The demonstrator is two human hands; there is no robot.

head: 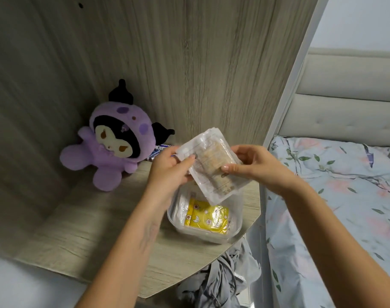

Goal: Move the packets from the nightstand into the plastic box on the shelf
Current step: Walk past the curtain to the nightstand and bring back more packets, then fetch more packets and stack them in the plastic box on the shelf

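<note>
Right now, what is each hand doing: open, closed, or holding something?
Left hand: pinches the left edge of the clear packet, above the plastic box.
Right hand: grips the same packet's right side.

Soft even light, wide-angle edge distortion.

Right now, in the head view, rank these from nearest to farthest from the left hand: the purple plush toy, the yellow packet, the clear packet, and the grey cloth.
1. clear packet: held in the left hand, above the plastic box.
2. yellow packet: inside the box, just below.
3. purple plush toy: to the left, in the shelf corner.
4. grey cloth: lowest, beneath the shelf edge.
</note>
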